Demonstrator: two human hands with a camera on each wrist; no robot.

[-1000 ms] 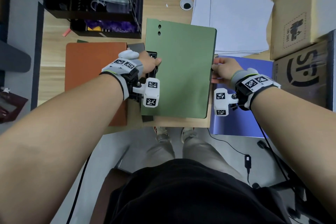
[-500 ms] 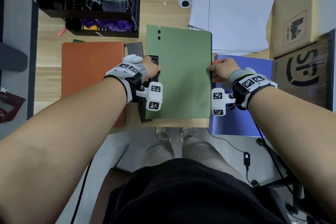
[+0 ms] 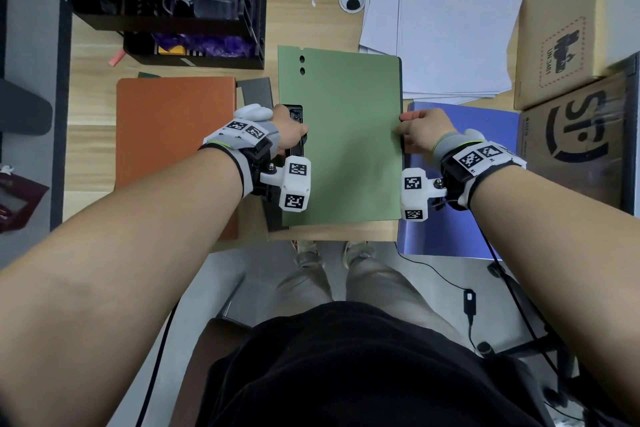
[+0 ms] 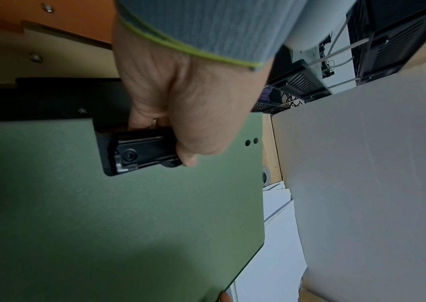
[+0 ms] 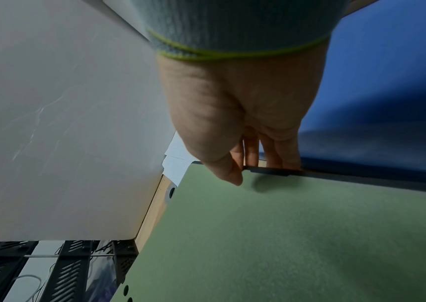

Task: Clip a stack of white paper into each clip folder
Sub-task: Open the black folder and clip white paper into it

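A closed green clip folder (image 3: 346, 142) lies flat on the wooden desk (image 3: 304, 28) in front of me. My left hand (image 3: 291, 133) grips the black clip (image 4: 139, 151) at the folder's left spine, thumb on top. My right hand (image 3: 415, 130) pinches the folder's right edge (image 5: 271, 171), thumb on the green cover (image 5: 284, 235), fingers underneath. A loose stack of white paper (image 3: 446, 21) lies at the back right, partly under the folder's far corner. An orange folder (image 3: 173, 149) lies to the left, a blue folder (image 3: 457, 184) to the right.
A black wire rack (image 3: 166, 0) stands at the back left. Two cardboard boxes (image 3: 571, 28) sit at the right edge. A round cable hole (image 3: 352, 0) is in the desk behind the folder. The desk's front edge runs just below the green folder.
The green folder has been lowered flat onto the desk and squared up, its right edge coming down. Both hands kept their hold on it.
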